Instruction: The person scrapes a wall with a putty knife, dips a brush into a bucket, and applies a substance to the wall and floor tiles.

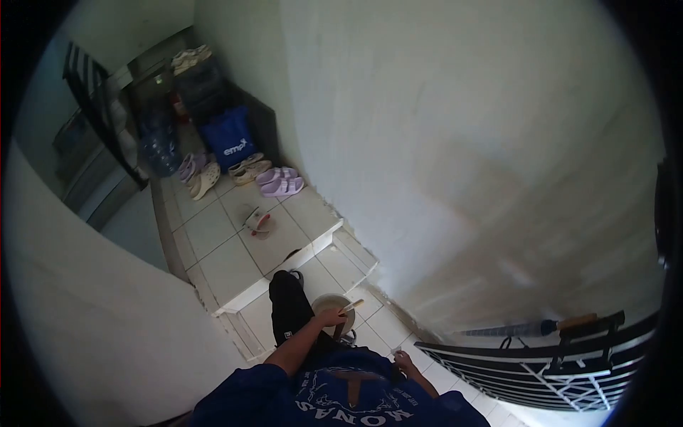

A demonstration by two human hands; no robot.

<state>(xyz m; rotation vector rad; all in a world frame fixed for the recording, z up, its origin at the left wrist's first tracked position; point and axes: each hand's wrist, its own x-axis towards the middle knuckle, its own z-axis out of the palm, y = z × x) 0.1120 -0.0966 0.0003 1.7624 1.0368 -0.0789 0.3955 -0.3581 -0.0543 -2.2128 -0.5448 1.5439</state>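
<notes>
My left hand (330, 317) is over the mouth of a round grey-beige bucket (318, 304), its fingers closed. A slim pale handle with a tan end (353, 306) sticks out from beside these fingers; the tool's other end cannot be made out. What lies inside the bucket is mostly hidden by the hand. Lower right, near my hip, my right hand (403, 361) has its fingers closed around a small pale piece (397, 351), too small to name. My legs and sandalled feet are close around the bucket on the tiled steps.
On the upper landing lies a white-and-red item (256, 221). Beyond it are lilac sandals (282, 186), beige clogs (205, 181), a blue bag (229, 139) and large water bottles (159, 146). A step edge (267, 281) crosses ahead. Right are a wall, a black metal railing (526, 373) and an umbrella (509, 329).
</notes>
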